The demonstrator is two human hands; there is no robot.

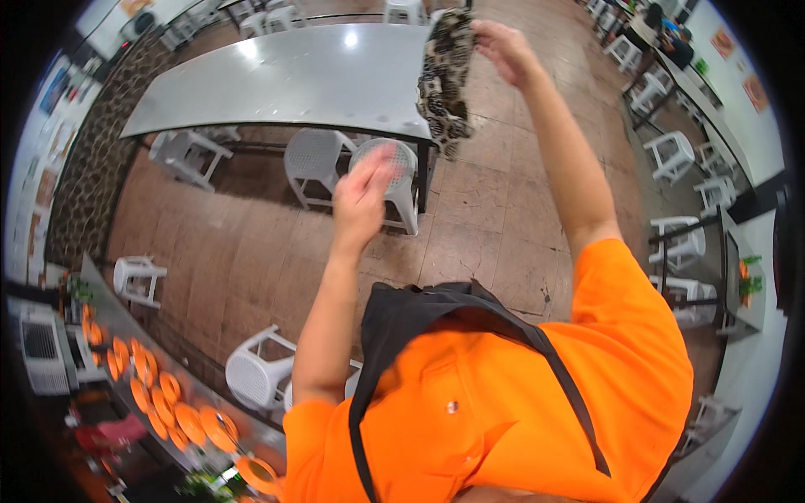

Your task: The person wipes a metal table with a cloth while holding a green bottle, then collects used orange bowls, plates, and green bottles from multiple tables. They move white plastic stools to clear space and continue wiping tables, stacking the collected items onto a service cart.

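Patterned cloth (444,80), mottled in black and cream, hangs at the right end of a long grey table (285,80), its upper part over the table's edge and its lower end down past the corner, in front of the floor (503,201) of brown tiles. Motion blur softens its pattern. The right hand (505,52) reaches far forward on a stretched arm, its fingers bent and their tips pinching the upper right edge of the cloth.

The left hand (365,193) is raised and bare, with nothing in it; its fingers point forward, nearly straight and close together, though blur hides their exact spacing. It shows in front of a grey stool (401,159) with a perforated seat, and whether it touches the seat cannot be told. A second stool (312,163) stands just beside that one, at the table's near side.

The wearer has on an orange shirt (511,411), with a small round button (453,407) on the front, and a black apron (419,303). On the right wall are two picture posters (723,42) (755,92); any lettering on them is too small to read, as on the sheets (42,189) along the left wall. Orange round pieces (190,423) lie along the counter (138,335) at lower left.
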